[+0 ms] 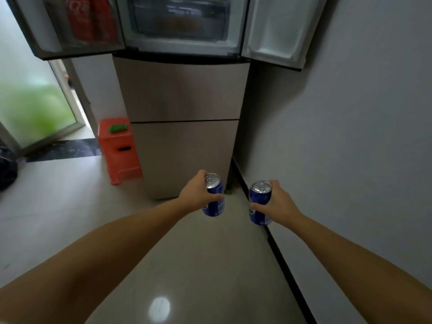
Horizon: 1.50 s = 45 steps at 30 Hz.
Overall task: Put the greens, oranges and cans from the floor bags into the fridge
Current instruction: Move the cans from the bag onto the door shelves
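**Two cans on their way to the open fridge**

The left can (pixel 214 195) and the right can (pixel 260 202) are held upright, long axes near vertical, silver tops up and tipped slightly toward the camera. The left hand (pixel 196 194) wraps its fingers round one, the right hand (pixel 279 202) round the other, both grips closed firmly. Both cans sit low in front of the fridge (pixel 182 94), well below its open upper compartment (pixel 180 19), whose two doors stand wide. Neither can is shelved yet; the floor bags are out of view, so what remains cannot be told. An orange stool (pixel 119 150) stands beside the fridge's left.
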Tool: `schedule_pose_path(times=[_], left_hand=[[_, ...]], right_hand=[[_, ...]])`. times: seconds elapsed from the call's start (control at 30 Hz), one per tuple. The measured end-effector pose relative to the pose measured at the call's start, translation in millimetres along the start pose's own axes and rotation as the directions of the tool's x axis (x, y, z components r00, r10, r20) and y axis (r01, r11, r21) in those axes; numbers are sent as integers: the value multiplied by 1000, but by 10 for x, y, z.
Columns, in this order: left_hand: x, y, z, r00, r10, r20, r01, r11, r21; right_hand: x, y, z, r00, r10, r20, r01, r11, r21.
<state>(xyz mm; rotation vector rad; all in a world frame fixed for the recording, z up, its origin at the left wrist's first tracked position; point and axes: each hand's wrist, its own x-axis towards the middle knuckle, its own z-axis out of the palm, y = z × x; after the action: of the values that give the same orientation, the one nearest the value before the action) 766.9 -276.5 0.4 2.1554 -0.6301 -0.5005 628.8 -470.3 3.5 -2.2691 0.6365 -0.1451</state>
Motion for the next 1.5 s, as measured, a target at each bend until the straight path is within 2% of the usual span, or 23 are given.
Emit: schedule_pose_path(times=[0.1, 0.2, 0.4, 0.57, 0.7, 0.83, 0.93, 1.17, 1.23, 1.3, 1.4, 1.5], left_hand=[[388, -8, -116, 996, -64, -66, 62, 998, -22], [875, -94, -367, 988, -91, -125, 96, 995, 34], [1995, 2, -1476, 977, -44, -210, 89, 973, 213], [2747, 560, -2626, 953, 118, -278, -14, 937, 350], [3013, 1320, -3527, 892, 255, -373, -111, 924, 367], [2985, 2099, -4315, 783, 384, -490, -137, 874, 466], [2905, 2492, -4783, 698, 424, -578, -119, 864, 490], [2543, 3044, -5598, 382, 415, -825, 177, 844, 506], [2434, 3086, -5735, 324, 372, -870, 259, 850, 460], [2366, 3060, -5810, 301, 305, -904, 318, 861, 396], [2339, 2920, -5881, 274, 211, -938, 391, 867, 309], [2375, 2764, -5925, 289, 124, -949, 443, 862, 247]], right_hand=[[688, -146, -43, 999, -42, 33, 41, 999, 11], [1427, -402, 53, 990, -121, 72, 120, 993, 23], [2816, -1265, 102, 962, -254, 97, 244, 964, 105], [3787, -2255, -308, 886, -459, 69, 451, 887, 101], [4361, -3238, -833, 771, -636, -38, 636, 767, 82], [4798, -4250, -1320, 597, -792, -131, 802, 592, 76], [5086, -4928, -1484, 458, -877, -143, 889, 450, 83], [5415, -6269, -1572, 128, -976, -174, 974, 91, 206], [5408, -6585, -1477, 81, -979, -185, 954, 22, 300], [5357, -6816, -1287, 66, -982, -175, 904, -16, 428], [5299, -7013, -923, 89, -989, -116, 831, 9, 556], [5275, -7080, -632, 93, -994, -65, 824, 40, 566]])
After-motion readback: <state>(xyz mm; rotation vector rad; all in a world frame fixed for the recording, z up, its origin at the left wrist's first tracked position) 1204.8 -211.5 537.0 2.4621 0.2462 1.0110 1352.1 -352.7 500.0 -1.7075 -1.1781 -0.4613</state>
